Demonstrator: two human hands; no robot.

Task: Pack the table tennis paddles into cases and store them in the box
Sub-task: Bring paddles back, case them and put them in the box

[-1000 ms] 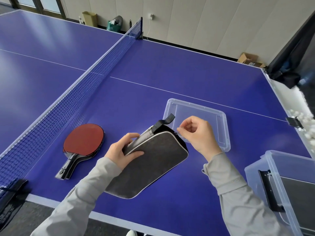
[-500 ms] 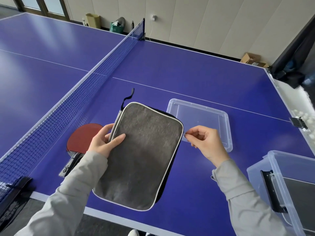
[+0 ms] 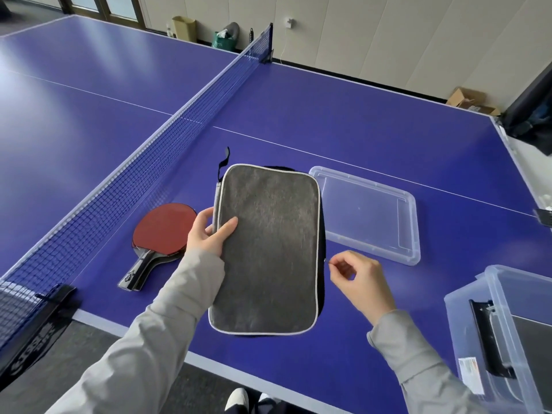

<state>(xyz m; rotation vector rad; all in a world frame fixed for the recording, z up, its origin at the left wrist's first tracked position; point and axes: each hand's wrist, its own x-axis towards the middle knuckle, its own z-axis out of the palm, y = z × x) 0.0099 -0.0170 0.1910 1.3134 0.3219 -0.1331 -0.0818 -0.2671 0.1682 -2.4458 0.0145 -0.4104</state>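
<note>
A grey paddle case (image 3: 267,249) with white piping lies flat on the blue table, its black strap at the far left corner. My left hand (image 3: 209,233) grips the case's left edge. My right hand (image 3: 355,279) pinches the small zipper pull on the case's right edge, about halfway down. A red paddle (image 3: 161,231) with a black handle lies on the table left of the case, partly behind my left hand. A clear plastic box (image 3: 513,339) stands at the lower right with a dark case inside it.
The box's clear lid (image 3: 370,216) lies upside down right of the case. The net (image 3: 143,162) runs along the left, its clamp at the near corner. The table's near edge (image 3: 191,358) is just below the case. A bin of white balls sits at far right.
The case went from tilted in my hands to flat on the table. My right hand slid the zipper pull along the right edge toward me. The left hand stayed on the left edge.
</note>
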